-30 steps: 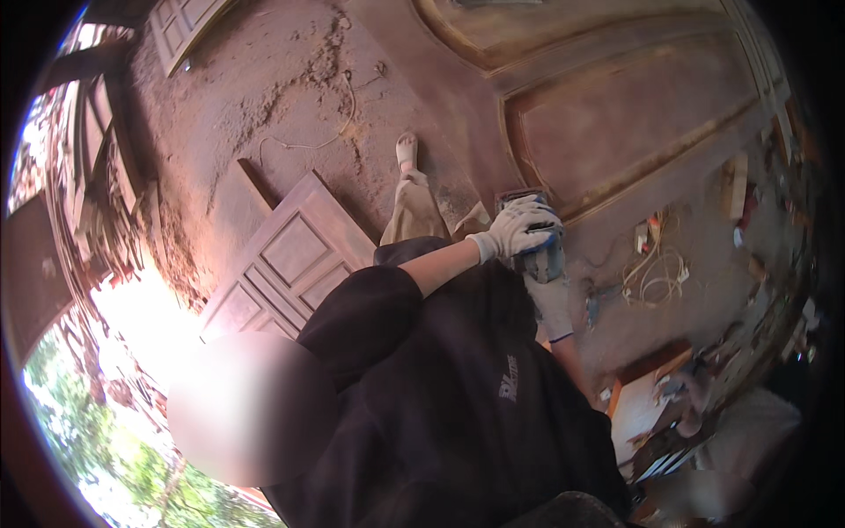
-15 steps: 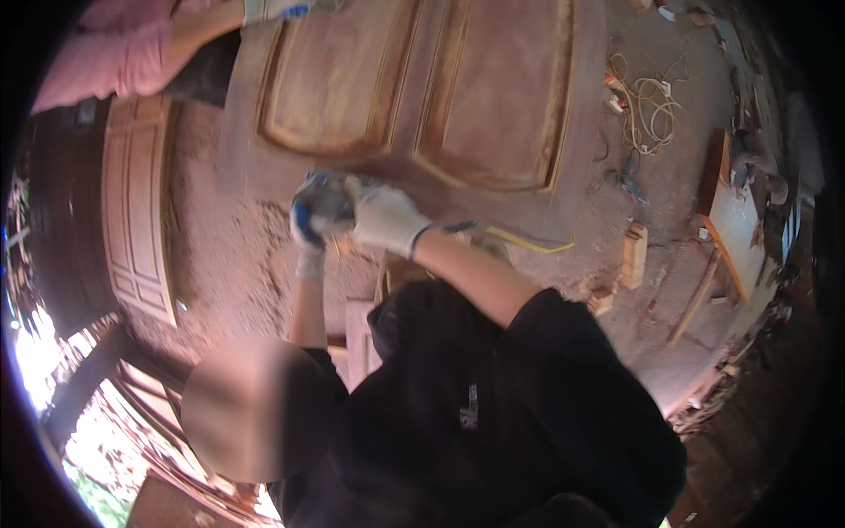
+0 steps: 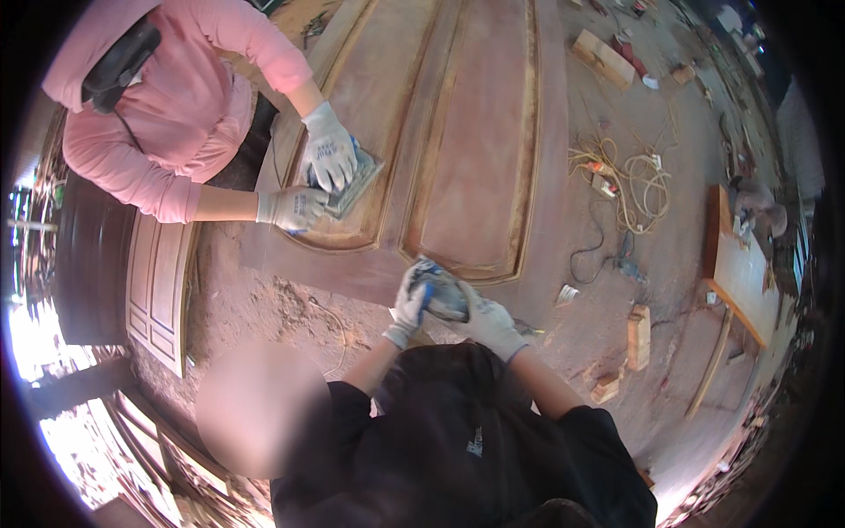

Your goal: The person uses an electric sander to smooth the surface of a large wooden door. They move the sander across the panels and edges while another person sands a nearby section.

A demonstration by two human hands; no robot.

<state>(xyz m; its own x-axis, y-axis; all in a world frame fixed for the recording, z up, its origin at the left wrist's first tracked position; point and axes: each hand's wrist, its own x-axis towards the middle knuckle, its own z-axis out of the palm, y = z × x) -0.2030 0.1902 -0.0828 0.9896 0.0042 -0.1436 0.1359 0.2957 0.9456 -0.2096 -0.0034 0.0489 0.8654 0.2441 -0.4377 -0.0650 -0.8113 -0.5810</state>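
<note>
The largest thing before you is the wooden door (image 3: 497,114), which fills the upper middle of the frame; the step in hand looks to be sanding its face, and you work at its near end. At upper left, a co-worker in pink (image 3: 189,97) leans over it, both gloved hands on a second sanding tool (image 3: 356,192) on the left recessed panel. A smaller panelled leaf (image 3: 157,290) leans at the left of the frame.

Your own sanding tool (image 3: 444,295) sits at the centre of the frame, over the door's near edge. Your left hand (image 3: 407,312) is wrapped round its left side and your right hand (image 3: 488,326) round its right rear, both gloved, a snug two-handed hold. Its underside is hidden, so I can't say whether it touches the wood. The next move seems to call for a flat base and even pressure, clear of the mouldings.

The tool looks dark grey and dusty, slightly tilted; the door is reddish brown, patchily pale, darker along its mouldings.

Smallest, at the right, is an upright wood block (image 3: 639,339).
</note>
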